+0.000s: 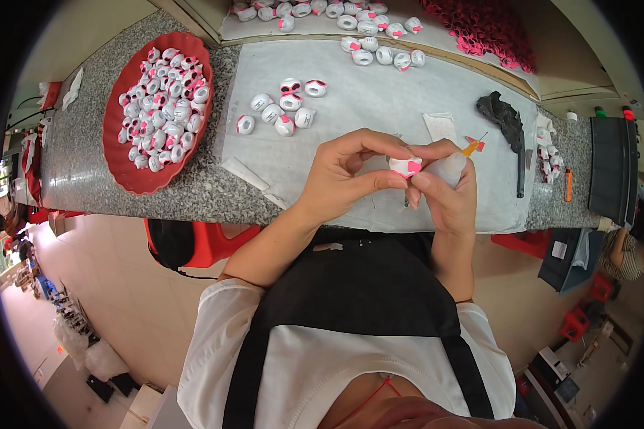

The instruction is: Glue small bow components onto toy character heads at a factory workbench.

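Observation:
Between my hands, above the white sheet, is a small rounded white toy head [402,166] with a pink bow-like patch. My left hand [350,168] pinches it from the left between thumb and fingers. From the other side, the thumb and fingertips of my right hand [444,187] press on it too. Tucked in my right hand is a translucent squeeze bottle [451,169] with an orange needle tip [471,147] pointing up and away to the right. Several similar white and pink heads [285,107] lie loose on the sheet to the left.
A red scalloped tray [116,168] heaped with such heads stands at left on the granite counter [247,196]. More heads [368,28] and a pile of pink pieces [483,36] fill the back shelf. At right lie crumpled black plastic [501,113] and an orange pen-like tool [568,184].

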{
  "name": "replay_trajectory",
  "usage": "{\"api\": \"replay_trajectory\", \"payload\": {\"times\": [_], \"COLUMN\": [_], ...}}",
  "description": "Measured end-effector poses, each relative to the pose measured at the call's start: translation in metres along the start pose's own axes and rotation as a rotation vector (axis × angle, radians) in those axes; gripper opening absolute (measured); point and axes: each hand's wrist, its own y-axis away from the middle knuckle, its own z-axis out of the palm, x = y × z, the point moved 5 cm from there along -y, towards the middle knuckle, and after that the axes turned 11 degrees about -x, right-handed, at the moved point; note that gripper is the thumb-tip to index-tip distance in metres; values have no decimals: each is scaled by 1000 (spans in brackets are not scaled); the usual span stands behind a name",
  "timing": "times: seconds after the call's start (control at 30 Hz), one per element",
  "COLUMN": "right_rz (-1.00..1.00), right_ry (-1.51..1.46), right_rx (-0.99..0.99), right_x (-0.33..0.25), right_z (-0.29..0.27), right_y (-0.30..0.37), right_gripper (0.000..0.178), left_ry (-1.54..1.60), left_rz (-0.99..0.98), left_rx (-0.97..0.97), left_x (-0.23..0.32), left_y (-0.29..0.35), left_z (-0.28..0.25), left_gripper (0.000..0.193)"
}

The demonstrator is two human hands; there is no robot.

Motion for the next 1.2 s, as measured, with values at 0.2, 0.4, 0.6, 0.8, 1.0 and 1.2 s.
{"api": "replay_trajectory", "payload": {"times": [0.2, 0.4, 0.6, 0.8, 1.0, 1.2], "right_rz": [-51, 22, -35, -31, -118, -234], "right_ry": [-72, 42, 133, 150, -29, 5], "right_rx": [-40, 77, 177, 157, 194, 106], "right_x": [4, 5, 6, 11, 12, -1], "right_z": [-4, -10, -35, -33, -37, -27], "right_y": [-1, -3, -2, 0, 3, 1], "right_gripper": [21, 28, 31, 27, 31, 34], "left_ry": [37, -729, -1402, -1586, -1824, -1795], "left_rz": [-71, -157, -437, 0, -118, -113], "left_rx": [31, 0, 136, -112, -187, -192], "left_x": [1, 36, 51, 36, -5, -3], "left_y": [-3, -14, -25, -58, -78, -75], "left_z": [7, -10, -101, -75, -61, -62], "left_gripper": [21, 23, 18, 17, 17, 19]}}
